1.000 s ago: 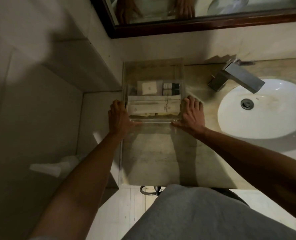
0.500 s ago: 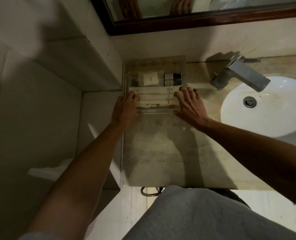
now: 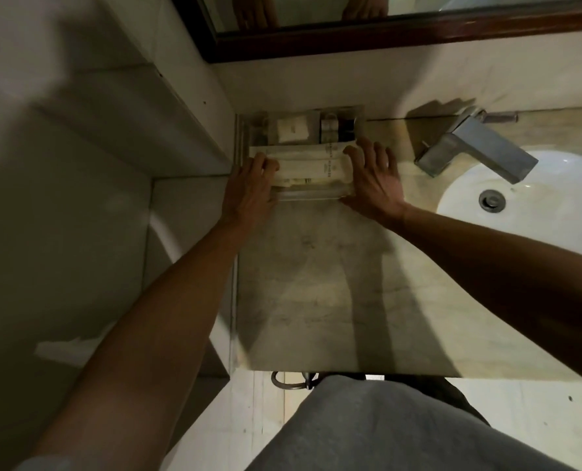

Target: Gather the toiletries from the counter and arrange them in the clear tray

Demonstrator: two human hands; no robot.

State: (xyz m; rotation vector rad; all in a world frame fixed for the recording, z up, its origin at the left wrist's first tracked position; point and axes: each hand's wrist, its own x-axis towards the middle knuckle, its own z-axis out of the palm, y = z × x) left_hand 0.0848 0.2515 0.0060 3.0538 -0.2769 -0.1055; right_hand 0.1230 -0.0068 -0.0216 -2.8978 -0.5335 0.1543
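Head view: clear tray (image 3: 311, 196) between both hands.

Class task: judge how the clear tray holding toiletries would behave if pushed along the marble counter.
The clear tray looks rigid, so it probably slides as one piece. The polished counter suggests it glides easily. The long white packets inside lie flat, so they are unlikely to roll.

A clear tray (image 3: 308, 195) holds cream-white packets (image 3: 303, 164). The counter (image 3: 317, 283) is beige, veined marble. The sink (image 3: 555, 205) is white, the mirror frame (image 3: 402, 32) dark reddish-brown.
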